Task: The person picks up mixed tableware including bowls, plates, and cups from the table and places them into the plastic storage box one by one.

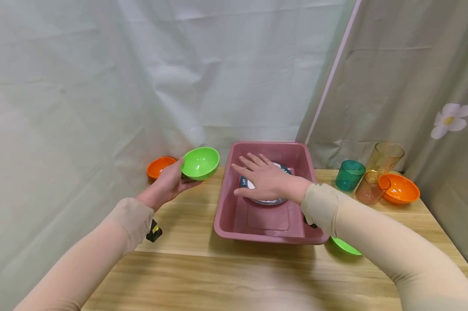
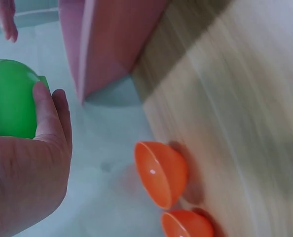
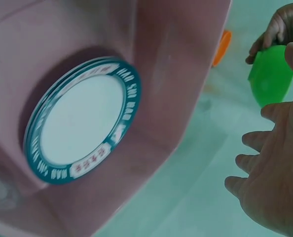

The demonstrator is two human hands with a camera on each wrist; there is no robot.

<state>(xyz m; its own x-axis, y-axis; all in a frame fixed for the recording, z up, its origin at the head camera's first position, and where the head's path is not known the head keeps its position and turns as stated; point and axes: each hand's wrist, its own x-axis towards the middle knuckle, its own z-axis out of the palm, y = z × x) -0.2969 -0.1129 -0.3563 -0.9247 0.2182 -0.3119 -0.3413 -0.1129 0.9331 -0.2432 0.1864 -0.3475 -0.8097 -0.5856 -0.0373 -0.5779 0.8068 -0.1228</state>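
A bright green bowl [image 1: 201,163] is gripped at its left side by my left hand [image 1: 167,183], raised over the table left of the basin. In the left wrist view, the thumb lies along the green bowl [image 2: 12,98]. My right hand [image 1: 266,179] spreads its fingers above the pink basin [image 1: 273,236] and holds nothing. Beneath it, a small stack of white plates with teal lettered rims [image 3: 82,121] lies on the basin floor. The right wrist view has the right hand's fingers [image 3: 257,140] extended, with the green bowl beyond them.
Two orange bowls [image 2: 161,173] stand on the table at the left by the curtain. Right of the basin are a teal cup [image 1: 349,176], a clear amber cup [image 1: 385,156], a brownish cup [image 1: 370,190] and an orange bowl [image 1: 402,188]. A green dish [image 1: 346,246] shows under my right forearm.
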